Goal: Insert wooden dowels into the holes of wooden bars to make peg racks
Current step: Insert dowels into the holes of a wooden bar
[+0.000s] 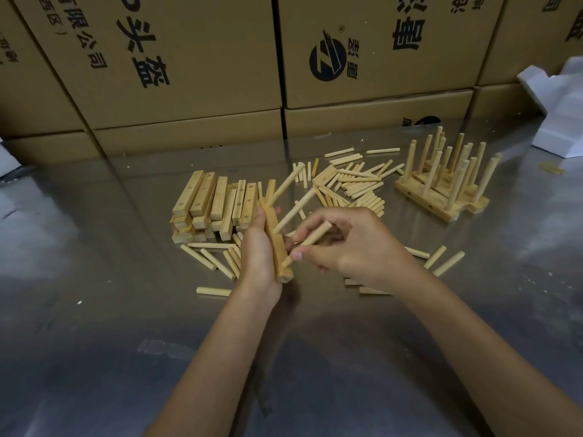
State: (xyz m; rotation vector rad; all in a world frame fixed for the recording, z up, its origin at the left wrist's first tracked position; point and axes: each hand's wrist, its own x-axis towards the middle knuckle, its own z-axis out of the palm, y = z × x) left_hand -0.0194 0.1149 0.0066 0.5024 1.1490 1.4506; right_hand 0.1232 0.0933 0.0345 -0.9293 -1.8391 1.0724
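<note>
My left hand (257,247) grips a wooden bar (277,244) on edge above the metal table. Two dowels (291,214) stick out of the bar, pointing up and right. My right hand (344,244) pinches a third dowel (310,242) whose lower end sits at a hole near the bar's near end. A stack of drilled bars (208,206) lies behind my left hand. A heap of loose dowels (350,182) lies behind my right hand. Finished peg racks (441,181) stand at the right.
The shiny metal table (126,310) carries scattered dowels (211,257) near both hands. Cardboard boxes (189,58) form a wall along the back edge. White foam pieces (558,115) sit at the far right.
</note>
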